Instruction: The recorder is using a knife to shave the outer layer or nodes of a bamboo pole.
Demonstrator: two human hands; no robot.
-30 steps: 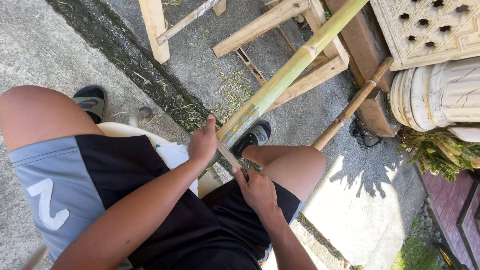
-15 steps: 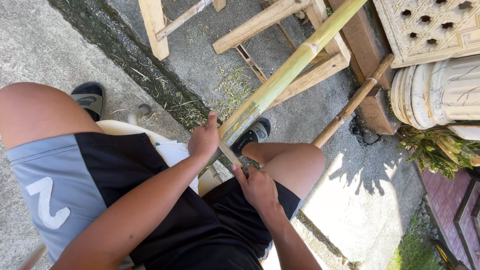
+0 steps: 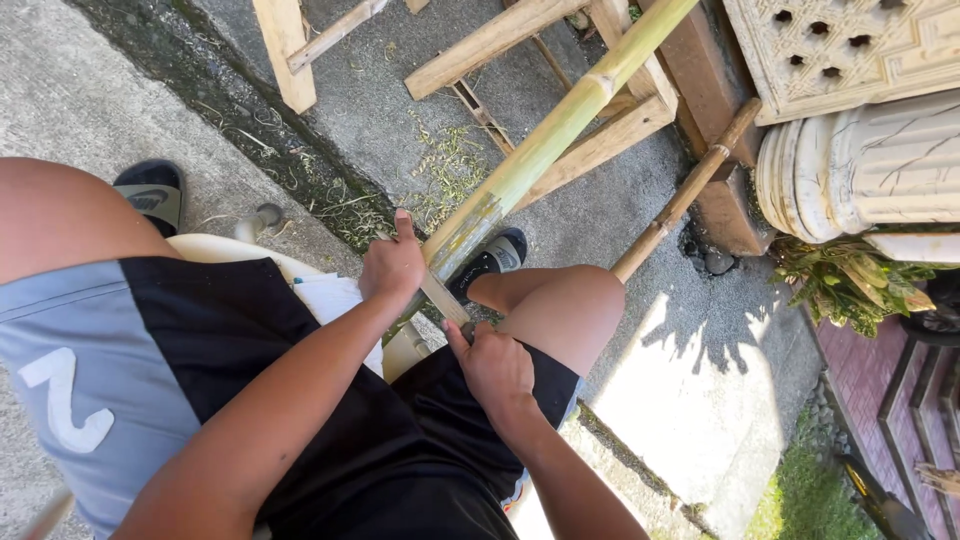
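A long green bamboo pole slants from the upper right down between my knees. My left hand grips its near end, thumb pointing up. My right hand is closed on the handle of a knife; the pale blade lies against the scraped, lighter part of the pole just beside my left hand. I sit on a cream plastic chair, wearing black and grey shorts. My right knee is raised under the pole.
A wooden frame of pale planks supports the pole's far part. A thinner brown bamboo stick leans to the right. Carved stone pieces stand at the upper right. Green shavings litter the concrete. Sandalled feet rest on the ground.
My right hand has drawn the knife slightly back toward me along the pole. The left hand keeps its hold in the same place.
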